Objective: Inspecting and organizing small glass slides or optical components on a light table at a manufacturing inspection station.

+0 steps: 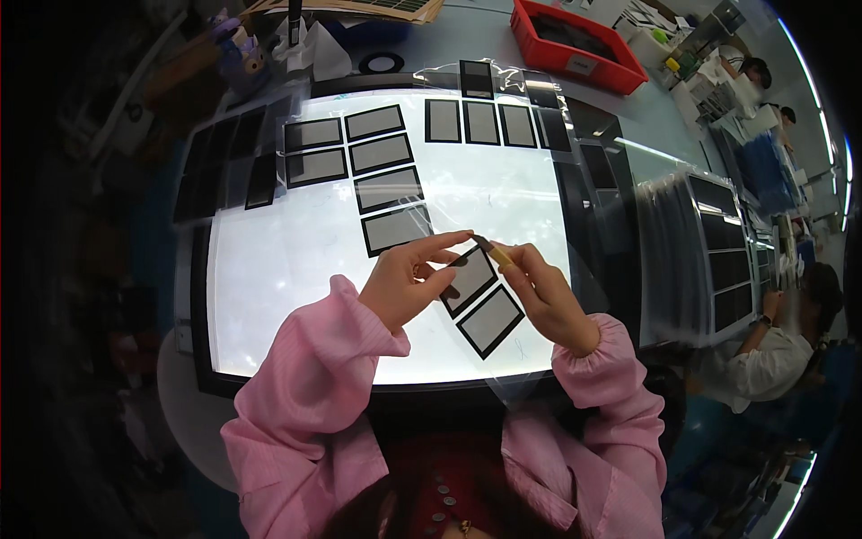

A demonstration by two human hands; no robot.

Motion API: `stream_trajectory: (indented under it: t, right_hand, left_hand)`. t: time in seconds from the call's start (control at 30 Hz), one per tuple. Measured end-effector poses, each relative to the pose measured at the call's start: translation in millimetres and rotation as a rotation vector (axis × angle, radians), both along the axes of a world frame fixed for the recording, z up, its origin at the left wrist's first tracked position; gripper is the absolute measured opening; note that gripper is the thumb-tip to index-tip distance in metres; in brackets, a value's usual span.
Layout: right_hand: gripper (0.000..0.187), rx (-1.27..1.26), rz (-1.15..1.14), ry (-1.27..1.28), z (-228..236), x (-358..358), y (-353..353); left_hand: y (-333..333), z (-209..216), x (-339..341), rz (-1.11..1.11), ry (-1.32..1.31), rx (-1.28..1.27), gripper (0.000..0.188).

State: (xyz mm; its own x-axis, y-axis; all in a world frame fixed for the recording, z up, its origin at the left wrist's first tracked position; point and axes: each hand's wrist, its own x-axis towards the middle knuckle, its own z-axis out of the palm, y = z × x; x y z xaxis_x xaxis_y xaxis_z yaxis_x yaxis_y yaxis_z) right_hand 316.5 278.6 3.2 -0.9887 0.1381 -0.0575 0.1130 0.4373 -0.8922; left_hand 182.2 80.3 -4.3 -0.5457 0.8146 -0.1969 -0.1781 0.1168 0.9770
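Observation:
Over the glowing light table (269, 305) I hold a clear film sheet bearing grey panels with black borders (490, 321). My left hand (406, 277) has its thumb and fingers closed on the sheet's upper left edge. Its index finger stretches to the tip of a small slim tool (493, 251), dark at the end and yellowish along the body. Between thumb and fingers, my right hand (546, 294) pinches that tool at the panel's upper corner. The tool's exact kind is hard to make out.
More black-bordered panels (386, 190) lie left of centre, others (481, 122) at the far side. Dark panel sheets (224, 162) overlap the table's left corner. A red bin (579, 45) stands behind, a stack of clear-sleeved sheets (691, 260) at right. A co-worker (772, 368) sits beyond it.

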Motion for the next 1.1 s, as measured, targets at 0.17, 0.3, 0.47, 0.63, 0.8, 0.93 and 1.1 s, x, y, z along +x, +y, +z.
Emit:
stream_trajectory:
  t: [0.17, 0.3, 0.47, 0.63, 0.8, 0.93, 1.1]
  right_hand:
    - [0.02, -0.193, 0.145, -0.029, -8.0, 3.3, -9.0]
    - [0.022, -0.169, 0.079, 0.109, -2.9, 4.9, -7.8]
    - [0.011, 0.114, -0.023, 0.152, 5.4, 14.4, -4.3]
    - [0.013, 0.397, -0.022, 0.335, -4.2, 20.3, -9.0]
    - [0.009, 0.52, 0.01, 0.371, -2.4, 11.2, -16.9]
    - [0.011, 0.562, 0.046, 0.367, 1.9, 8.6, -19.8]
    - [0.011, 0.631, 0.067, 0.382, 4.6, 0.6, -21.5]
  left_hand:
    - [-8.6, 1.9, -12.0, -0.113, 0.041, -0.143, 0.052]
    - [-5.0, 6.2, -0.8, -0.122, 0.033, -0.162, 0.054]
    - [-2.4, -7.7, 5.0, -0.137, 0.167, -0.168, 0.055]
    - [-4.3, -8.5, 1.6, -0.119, 0.231, -0.13, 0.057]
    - [-4.7, -6.1, 4.5, -0.109, 0.262, -0.092, 0.059]
    - [-4.0, -7.2, 7.4, -0.097, 0.335, -0.095, 0.06]
    - [-3.8, -4.8, 12.7, -0.107, 0.367, -0.098, 0.058]
